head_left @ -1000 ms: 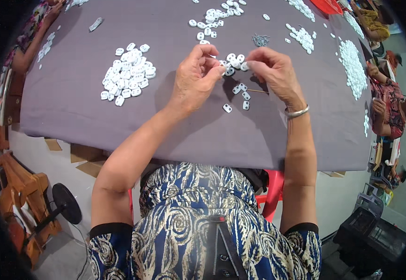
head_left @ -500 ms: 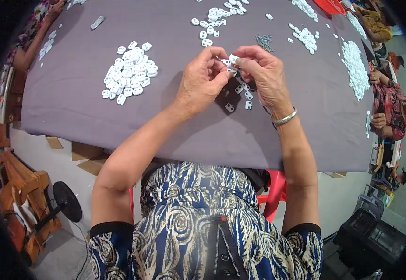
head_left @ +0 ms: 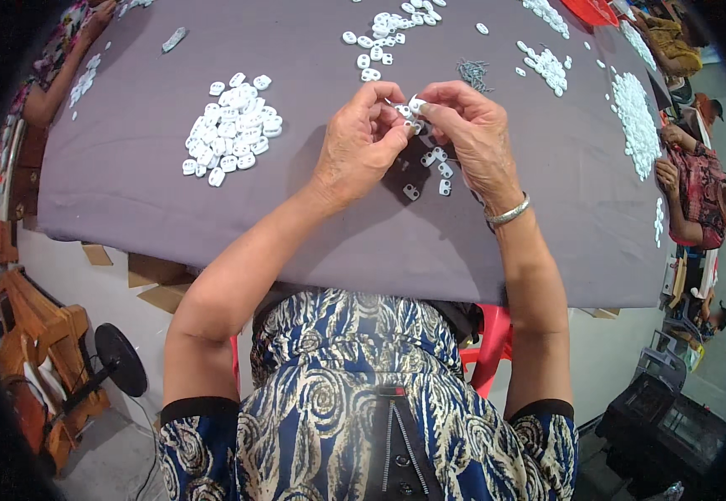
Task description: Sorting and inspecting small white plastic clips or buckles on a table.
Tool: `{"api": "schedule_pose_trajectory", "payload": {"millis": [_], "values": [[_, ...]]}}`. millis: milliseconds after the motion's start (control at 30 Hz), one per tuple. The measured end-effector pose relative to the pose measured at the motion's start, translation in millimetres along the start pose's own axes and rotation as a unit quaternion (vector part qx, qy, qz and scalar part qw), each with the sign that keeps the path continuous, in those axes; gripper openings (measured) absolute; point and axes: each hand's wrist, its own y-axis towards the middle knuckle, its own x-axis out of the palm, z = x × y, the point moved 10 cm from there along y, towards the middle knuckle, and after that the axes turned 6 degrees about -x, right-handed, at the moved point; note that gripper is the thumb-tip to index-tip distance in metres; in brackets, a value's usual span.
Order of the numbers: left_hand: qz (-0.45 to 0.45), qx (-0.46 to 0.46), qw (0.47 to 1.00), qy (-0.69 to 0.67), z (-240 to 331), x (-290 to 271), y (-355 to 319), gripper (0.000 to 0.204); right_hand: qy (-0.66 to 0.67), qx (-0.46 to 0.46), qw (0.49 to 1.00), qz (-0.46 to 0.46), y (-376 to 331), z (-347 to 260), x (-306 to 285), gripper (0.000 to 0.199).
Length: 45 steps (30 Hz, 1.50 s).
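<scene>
My left hand (head_left: 363, 142) and my right hand (head_left: 471, 134) meet above the grey-covered table (head_left: 296, 217). Both pinch small white plastic pieces (head_left: 409, 110) between thumb and fingertips, pressed close together. A silver bangle (head_left: 506, 213) circles my right wrist. Under my hands lie a few loose white pieces (head_left: 434, 163). A big heap of white pieces (head_left: 229, 134) sits to the left of my left hand.
More white pieces (head_left: 388, 29) lie at the table's far side, beside a small pile of thin dark metal parts (head_left: 473, 71). Other heaps (head_left: 634, 117) line the right edge, where other people sit. Another person's arm (head_left: 54, 83) rests at the far left. A red stool (head_left: 488, 351) stands below.
Both hands have drawn together and lifted slightly off the table, with the small white pieces now pinched between the fingertips.
</scene>
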Motion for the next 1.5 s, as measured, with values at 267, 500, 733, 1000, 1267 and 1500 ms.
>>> {"api": "schedule_pose_trajectory", "payload": {"millis": [267,500,733,1000,1267,1500], "values": [[-0.004,0.005,1.000,-0.004,0,1,0,0.031,-0.028,-0.022,0.999,-0.006,2,-2,-1,0.010],[-0.001,0.004,1.000,-0.004,1,1,0,0.031,-0.032,-0.030,0.999,-0.010,1,-2,0,0.010],[-0.003,0.010,1.000,-0.012,1,0,0,0.029,-0.038,-0.029,0.998,-0.035,1,-2,4,0.010],[0.020,0.016,0.999,-0.030,2,-4,-1,0.028,-0.052,-0.052,0.997,-0.040,-1,-2,8,0.008],[0.005,0.000,1.000,-0.018,-1,-2,0,0.028,-0.074,-0.056,0.994,-0.058,0,-2,9,0.009],[-0.004,-0.007,0.999,-0.049,-3,-1,1,0.015,-0.085,-0.056,0.993,-0.064,0,0,10,0.008]]}}
